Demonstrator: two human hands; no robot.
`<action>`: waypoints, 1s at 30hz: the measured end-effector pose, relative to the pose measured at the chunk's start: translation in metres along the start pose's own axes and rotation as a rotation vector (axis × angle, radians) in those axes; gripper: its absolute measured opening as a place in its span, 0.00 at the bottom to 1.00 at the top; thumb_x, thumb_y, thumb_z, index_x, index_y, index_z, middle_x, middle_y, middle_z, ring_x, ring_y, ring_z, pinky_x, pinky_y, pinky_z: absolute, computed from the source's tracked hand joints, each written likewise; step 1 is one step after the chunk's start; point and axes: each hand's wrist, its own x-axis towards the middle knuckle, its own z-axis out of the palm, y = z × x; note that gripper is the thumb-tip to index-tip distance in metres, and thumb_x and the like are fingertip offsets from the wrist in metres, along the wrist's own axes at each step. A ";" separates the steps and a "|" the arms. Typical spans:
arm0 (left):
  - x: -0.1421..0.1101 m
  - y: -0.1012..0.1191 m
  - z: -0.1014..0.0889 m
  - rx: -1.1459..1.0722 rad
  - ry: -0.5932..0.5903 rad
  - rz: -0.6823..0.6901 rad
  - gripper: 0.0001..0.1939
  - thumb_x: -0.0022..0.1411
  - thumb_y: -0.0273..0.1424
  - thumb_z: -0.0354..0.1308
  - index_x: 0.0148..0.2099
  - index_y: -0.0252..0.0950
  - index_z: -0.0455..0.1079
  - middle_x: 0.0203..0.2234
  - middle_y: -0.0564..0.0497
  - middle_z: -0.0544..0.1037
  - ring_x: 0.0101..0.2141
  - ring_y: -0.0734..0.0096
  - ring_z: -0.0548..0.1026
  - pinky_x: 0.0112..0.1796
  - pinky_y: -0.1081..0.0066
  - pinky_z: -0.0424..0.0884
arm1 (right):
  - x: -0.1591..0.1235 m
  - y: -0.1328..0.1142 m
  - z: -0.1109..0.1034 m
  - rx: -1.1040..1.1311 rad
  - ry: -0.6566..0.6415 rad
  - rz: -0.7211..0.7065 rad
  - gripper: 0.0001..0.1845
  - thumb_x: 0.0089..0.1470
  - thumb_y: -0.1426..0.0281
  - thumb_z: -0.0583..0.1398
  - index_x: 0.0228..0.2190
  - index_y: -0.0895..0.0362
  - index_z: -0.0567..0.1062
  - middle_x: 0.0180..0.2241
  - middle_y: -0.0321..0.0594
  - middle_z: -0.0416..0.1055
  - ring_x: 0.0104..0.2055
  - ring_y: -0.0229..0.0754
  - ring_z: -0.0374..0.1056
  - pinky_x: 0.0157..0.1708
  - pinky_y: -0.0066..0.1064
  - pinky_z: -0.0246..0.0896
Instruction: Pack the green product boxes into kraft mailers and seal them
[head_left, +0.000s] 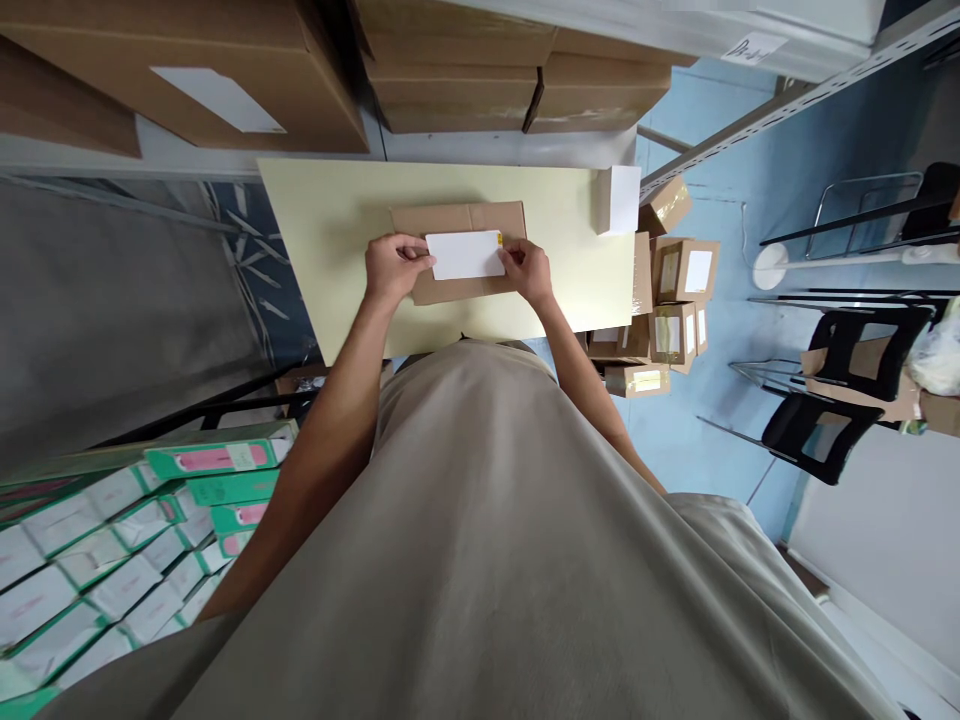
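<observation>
A flat brown cardboard box [459,222] lies on the pale yellow table [330,215]. Over its top sits a white label [465,254] with a small yellow mark at its right corner. My left hand [394,266] pinches the label's left edge, fingers closed on it. My right hand [529,270] pinches the right edge the same way. Both hands rest against the box.
A white stack of labels [619,198] stands at the table's right end. Several small taped boxes [675,300] are piled on the blue floor to the right. Green-and-white cartons [112,560] fill the lower left. Large cardboard boxes [450,70] sit on shelves behind. Black chairs [847,390] stand far right.
</observation>
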 end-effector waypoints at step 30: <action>-0.007 -0.002 -0.006 0.155 -0.045 0.037 0.26 0.39 0.23 0.77 0.41 0.46 0.75 0.37 0.52 0.73 0.35 0.63 0.73 0.45 0.56 0.77 | 0.000 -0.015 0.009 -0.147 0.024 0.108 0.09 0.71 0.65 0.65 0.35 0.51 0.76 0.43 0.46 0.83 0.48 0.52 0.79 0.58 0.47 0.75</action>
